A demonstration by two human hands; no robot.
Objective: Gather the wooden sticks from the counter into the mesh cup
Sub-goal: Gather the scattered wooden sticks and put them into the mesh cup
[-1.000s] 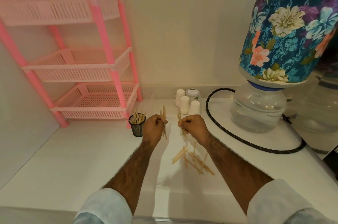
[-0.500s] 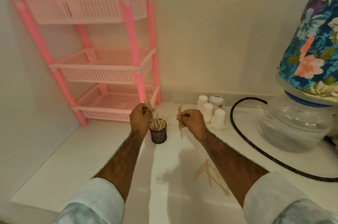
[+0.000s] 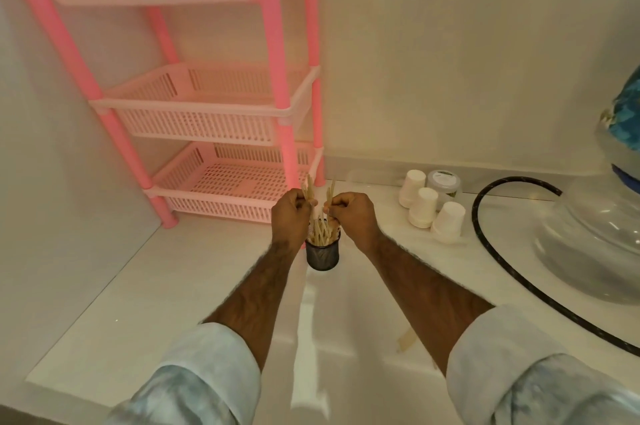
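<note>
The dark mesh cup (image 3: 322, 255) stands on the white counter (image 3: 173, 286) at the middle of the frame, and a bundle of wooden sticks (image 3: 320, 234) stands upright inside it. Both hands meet just above its rim, almost touching. The left hand (image 3: 290, 214) is curled round a few held sticks (image 3: 309, 186) whose tips poke up past the knuckles. The right hand (image 3: 350, 213) pinches a thin stick (image 3: 331, 186) between thumb and bent fingers. Whether their lower ends are already inside the cup cannot be told.

Toward the lower right, two loose sticks (image 3: 406, 341) lie on the counter, half hidden by the right forearm. A pink rack (image 3: 277, 85) fills the upper left. Right of the hands are three upturned paper cups (image 3: 423, 208), a lidded jar (image 3: 444, 181), a black hose (image 3: 479, 216) and a clear water bottle (image 3: 595, 244).
</note>
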